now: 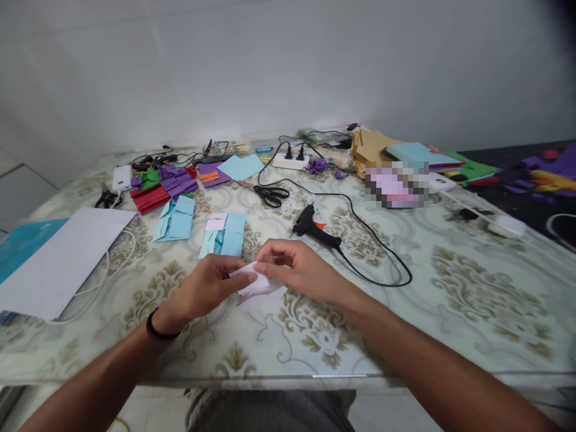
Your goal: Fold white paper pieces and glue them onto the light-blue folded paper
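Note:
Between both hands I hold a small folded piece of white paper (254,287), low over the patterned tablecloth. My left hand (215,281) pinches its left side, thumb on top. From the right, my right hand (294,267) grips the upper edge between thumb and fingers. Another pale paper scrap (272,296) shows just below and to the right. Behind my left hand lies a folded light-blue paper (234,231) with a small white paper piece (216,221) on it. A second folded light-blue paper (176,219) sits farther left. A black glue gun (315,226) rests beyond my right hand.
Black-handled scissors (270,195) lie behind the glue gun, whose cord loops to the right. At the back stands a power strip (290,161). White sheets (67,264) cover the left side. Coloured paper bundles (164,183) and a brown paper stack (371,150) lie farther back.

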Demonstrator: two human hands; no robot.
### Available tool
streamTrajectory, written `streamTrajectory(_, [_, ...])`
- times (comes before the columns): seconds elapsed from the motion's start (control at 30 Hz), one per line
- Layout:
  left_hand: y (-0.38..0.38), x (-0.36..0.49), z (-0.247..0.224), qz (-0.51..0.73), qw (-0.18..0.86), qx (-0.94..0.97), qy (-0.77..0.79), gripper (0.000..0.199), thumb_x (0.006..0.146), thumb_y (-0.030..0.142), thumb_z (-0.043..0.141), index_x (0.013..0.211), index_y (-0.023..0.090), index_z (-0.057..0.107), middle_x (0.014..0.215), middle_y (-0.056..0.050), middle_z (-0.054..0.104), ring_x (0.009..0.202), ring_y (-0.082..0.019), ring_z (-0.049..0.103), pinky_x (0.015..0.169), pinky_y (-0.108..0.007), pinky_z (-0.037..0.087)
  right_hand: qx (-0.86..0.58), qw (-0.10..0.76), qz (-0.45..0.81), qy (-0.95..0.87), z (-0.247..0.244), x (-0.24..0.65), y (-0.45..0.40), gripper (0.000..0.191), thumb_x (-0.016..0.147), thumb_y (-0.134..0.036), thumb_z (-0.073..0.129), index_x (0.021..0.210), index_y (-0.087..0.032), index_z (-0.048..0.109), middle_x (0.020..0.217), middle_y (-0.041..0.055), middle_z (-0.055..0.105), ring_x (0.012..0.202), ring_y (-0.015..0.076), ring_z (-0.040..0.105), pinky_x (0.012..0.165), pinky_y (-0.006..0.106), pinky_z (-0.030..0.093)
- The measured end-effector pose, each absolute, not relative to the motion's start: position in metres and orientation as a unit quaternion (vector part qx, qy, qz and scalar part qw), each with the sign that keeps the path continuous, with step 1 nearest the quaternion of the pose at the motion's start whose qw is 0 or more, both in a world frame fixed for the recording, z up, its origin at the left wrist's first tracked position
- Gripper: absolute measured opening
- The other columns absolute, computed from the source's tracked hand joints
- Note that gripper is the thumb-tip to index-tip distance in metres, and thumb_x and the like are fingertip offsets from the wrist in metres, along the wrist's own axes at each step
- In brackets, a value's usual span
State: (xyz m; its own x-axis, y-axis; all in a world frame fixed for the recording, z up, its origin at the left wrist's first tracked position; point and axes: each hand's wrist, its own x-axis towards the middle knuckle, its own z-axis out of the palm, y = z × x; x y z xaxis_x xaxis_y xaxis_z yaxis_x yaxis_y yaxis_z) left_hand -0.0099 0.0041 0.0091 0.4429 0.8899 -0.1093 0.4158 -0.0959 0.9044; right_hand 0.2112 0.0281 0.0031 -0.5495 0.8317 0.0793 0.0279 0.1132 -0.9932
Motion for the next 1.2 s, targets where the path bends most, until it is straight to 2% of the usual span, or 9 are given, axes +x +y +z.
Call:
streamTrajectory(0.23, [0.0, -0.005, 0.007, 0.275, 0.418, 0.71, 0.496, 0.039, 0.098, 0.05, 0.063, 0.084, 0.016, 0.075, 0.07, 0.001, 0.062, 0.065, -0.012, 0.049, 0.06, -0.025, 0.034, -0.325, 0.395, 0.663, -0.547, -0.012, 0.204, 0.029, 0.03, 0.078, -0.043, 0.084, 0.084, -0.016, 0.071, 0.073, -0.0019, 0.063, 0.064, 0.0108, 0.052, 0.062, 0.025, 0.038])
streamTrajectory(0.43, [-0.001, -0.003, 0.007, 0.338, 0.465, 0.682, 0.453, 0.026, 0.099, 0.042, 0.065, 0.105, 0.018, 0.071, 0.086, -0.002, 0.071, 0.076, -0.014, 0.06, 0.067, -0.024, 0.044, -0.327, 0.396, 0.66, -0.549, -0.014, 0.202, 0.028, 0.03, 0.074, -0.039, 0.086, 0.075, -0.017, 0.066, 0.068, -0.0037, 0.058, 0.061, 0.0101, 0.047, 0.057, 0.025, 0.032])
streamTrajectory(0.6, [-0.002, -0.001, 0.009, 0.335, 0.421, 0.716, 0.445, 0.021, 0.101, 0.034, 0.061, 0.092, 0.017, 0.068, 0.07, 0.003, 0.059, 0.063, -0.01, 0.048, 0.058, -0.022, 0.037, -0.316, 0.366, 0.656, -0.579, -0.015, 0.201, 0.026, 0.027, 0.076, -0.034, 0.081, 0.071, -0.018, 0.06, 0.063, -0.0057, 0.051, 0.057, 0.0096, 0.039, 0.055, 0.025, 0.027])
streamTrajectory(0.9, [-0.01, 0.004, 0.009, 0.314, 0.328, 0.785, 0.422, 0.015, 0.104, 0.022, 0.051, 0.092, 0.019, 0.058, 0.074, 0.004, 0.056, 0.064, -0.009, 0.048, 0.058, -0.021, 0.036, -0.285, 0.343, 0.696, -0.563, -0.015, 0.201, 0.025, 0.027, 0.073, -0.031, 0.08, 0.07, -0.019, 0.055, 0.065, -0.006, 0.049, 0.062, 0.0106, 0.039, 0.059, 0.027, 0.026])
streamTrajectory(1.07, [-0.013, 0.004, 0.006, 0.328, 0.295, 0.795, 0.417, 0.013, 0.105, 0.021, 0.048, 0.094, 0.019, 0.055, 0.078, 0.004, 0.055, 0.065, -0.01, 0.047, 0.061, -0.021, 0.038, -0.279, 0.332, 0.71, -0.555, -0.016, 0.2, 0.025, 0.024, 0.071, -0.027, 0.077, 0.069, -0.019, 0.054, 0.066, -0.006, 0.05, 0.062, 0.0105, 0.041, 0.06, 0.026, 0.027])
streamTrajectory(1.2, [-0.01, 0.0, 0.01, 0.346, 0.276, 0.782, 0.439, 0.016, 0.106, 0.023, 0.046, 0.093, 0.019, 0.055, 0.076, 0.004, 0.054, 0.063, -0.01, 0.045, 0.056, -0.021, 0.035, -0.298, 0.313, 0.705, -0.562, -0.017, 0.2, 0.025, 0.021, 0.07, -0.025, 0.074, 0.068, -0.02, 0.053, 0.061, -0.0071, 0.047, 0.058, 0.01, 0.038, 0.057, 0.027, 0.022])
